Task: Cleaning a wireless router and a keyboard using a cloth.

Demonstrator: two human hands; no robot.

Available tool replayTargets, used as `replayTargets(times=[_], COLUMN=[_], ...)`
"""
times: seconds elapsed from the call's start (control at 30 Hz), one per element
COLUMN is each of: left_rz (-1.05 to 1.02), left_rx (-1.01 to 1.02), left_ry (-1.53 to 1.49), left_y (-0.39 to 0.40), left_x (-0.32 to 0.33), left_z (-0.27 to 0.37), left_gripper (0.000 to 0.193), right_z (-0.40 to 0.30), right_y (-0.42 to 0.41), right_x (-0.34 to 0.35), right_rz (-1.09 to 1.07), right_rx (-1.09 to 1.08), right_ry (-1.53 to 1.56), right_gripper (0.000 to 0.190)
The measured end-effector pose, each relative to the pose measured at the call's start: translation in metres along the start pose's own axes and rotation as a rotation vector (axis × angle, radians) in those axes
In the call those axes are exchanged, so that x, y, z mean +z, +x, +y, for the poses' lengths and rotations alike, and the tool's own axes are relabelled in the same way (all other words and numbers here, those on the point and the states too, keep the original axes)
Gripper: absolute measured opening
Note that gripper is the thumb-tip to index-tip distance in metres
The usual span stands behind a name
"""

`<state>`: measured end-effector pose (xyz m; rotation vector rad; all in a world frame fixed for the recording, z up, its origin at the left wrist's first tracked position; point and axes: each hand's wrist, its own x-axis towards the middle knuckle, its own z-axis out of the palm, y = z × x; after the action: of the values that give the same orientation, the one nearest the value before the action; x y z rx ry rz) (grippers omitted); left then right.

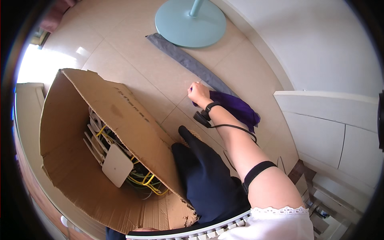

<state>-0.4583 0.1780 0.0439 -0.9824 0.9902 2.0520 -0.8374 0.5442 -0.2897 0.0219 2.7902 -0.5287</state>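
Note:
My right hand [198, 92] is closed on a dark purple cloth [234, 106], which hangs past my wrist over the floor. A wrist strap with a small black device and a cable sits on that arm. To the left stands a large open cardboard box [120, 108]. Inside lie a white router [117, 165] with antennas and tangled yellow and green cables [147, 181]. At the bottom edge, only a sliver of my left hand [145, 229] shows by the box's lower rim; its fingers are hidden, so its hold cannot be told.
A long grey fabric roll [192, 64] lies on the tiled floor beside a round light-blue stand base [190, 25]. White cabinet panels [318, 132] line the right side. My legs in dark trousers [207, 183] are between the box and my right arm.

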Motion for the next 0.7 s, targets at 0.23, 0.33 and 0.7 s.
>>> replayTargets(times=[0.23,0.33,0.7], left_rz=[0.008,0.002,0.031], left_rx=[-0.019,-0.018,-0.049], left_ry=[-0.013,-0.006,-0.001], left_y=[-0.010,-0.012,-0.016], left_x=[0.000,0.000,-0.012], left_z=[-0.012,-0.014,-0.014], left_gripper=[0.052,0.052,0.052], right_z=[0.031,0.037,-0.007], right_y=[-0.010,-0.007,-0.001], right_x=[-0.026,-0.034,-0.002], right_rz=[0.167,0.219,0.178], right_rx=[0.001,0.030,0.060], right_ry=[0.151,0.183,0.172], right_gripper=[0.018,0.018,0.034])
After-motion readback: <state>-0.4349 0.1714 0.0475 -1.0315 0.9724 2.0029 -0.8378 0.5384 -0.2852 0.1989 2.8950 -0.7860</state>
